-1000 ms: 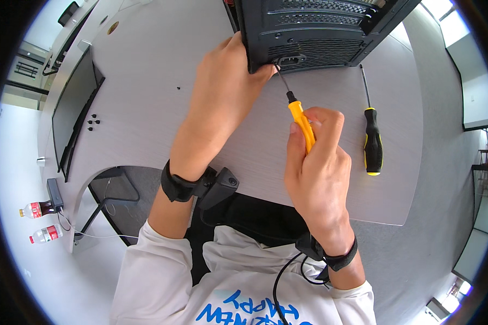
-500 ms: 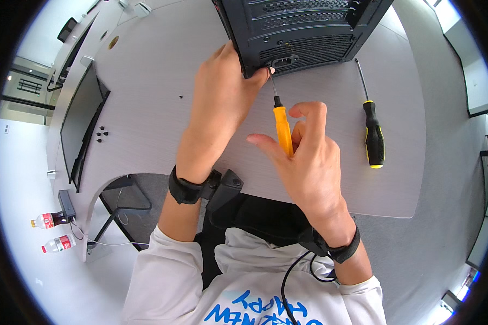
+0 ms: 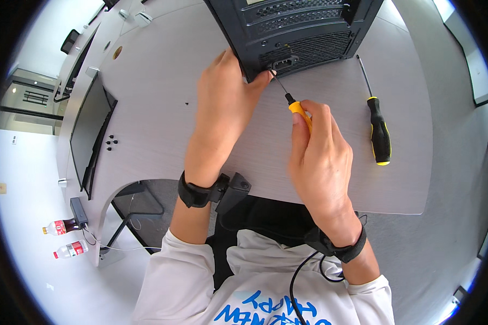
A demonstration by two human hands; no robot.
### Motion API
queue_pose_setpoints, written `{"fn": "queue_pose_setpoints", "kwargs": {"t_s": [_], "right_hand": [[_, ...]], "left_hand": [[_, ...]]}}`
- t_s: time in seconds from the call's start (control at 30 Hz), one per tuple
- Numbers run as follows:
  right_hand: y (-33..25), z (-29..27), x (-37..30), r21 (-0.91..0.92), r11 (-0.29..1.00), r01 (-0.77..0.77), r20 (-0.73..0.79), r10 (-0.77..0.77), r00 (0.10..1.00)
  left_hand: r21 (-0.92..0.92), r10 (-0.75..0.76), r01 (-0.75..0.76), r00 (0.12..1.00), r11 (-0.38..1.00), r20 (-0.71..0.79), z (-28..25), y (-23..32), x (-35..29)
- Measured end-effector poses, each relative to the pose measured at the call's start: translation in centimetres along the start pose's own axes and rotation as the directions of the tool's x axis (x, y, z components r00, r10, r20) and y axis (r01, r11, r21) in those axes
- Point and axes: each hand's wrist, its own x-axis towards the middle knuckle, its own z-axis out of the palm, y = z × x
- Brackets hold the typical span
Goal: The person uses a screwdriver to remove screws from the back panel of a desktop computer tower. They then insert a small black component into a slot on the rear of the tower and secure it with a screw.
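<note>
A black computer case (image 3: 307,37) stands at the far middle of the table, its vented panel and power socket toward me. My left hand (image 3: 226,97) is closed around the case's lower left corner; its fingers are partly hidden behind the edge, and the thumb rests near the socket. In my right hand (image 3: 324,162), pinched between thumb and fingers, is a screwdriver (image 3: 296,108) with a yellow handle. Its thin shaft slants up and left, the tip meeting the case's lower edge beside my left thumb. Whether a screw sits under the tip, I cannot tell.
A second screwdriver (image 3: 380,135), black and yellow, lies at the right. One small dark screw (image 3: 187,103) is left of my left hand. Several more small black screws (image 3: 109,142) lie near a monitor (image 3: 92,130). Two bottles (image 3: 70,249) stand at the far left.
My right thumb and fingers have closed on the yellow handle after being spread apart. The screwdriver now leans further right. My left hand keeps its place at the case corner.
</note>
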Motion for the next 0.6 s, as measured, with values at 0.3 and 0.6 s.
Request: {"fn": "queue_pose_setpoints", "kwargs": {"t_s": [0.3,0.6], "right_hand": [[0.6,0.2,0.2,0.066,0.998,-0.012,-0.01,0.013,1.0],[0.9,0.9,0.4,-0.072,0.997,-0.008,-0.005,0.008,1.0]], "left_hand": [[-0.046,0.027,-0.027,1.0,0.999,-0.003,0.2,-0.2,0.0],[-0.09,-0.013,0.015,1.0,0.996,0.017,0.5,0.2,0.1]]}}
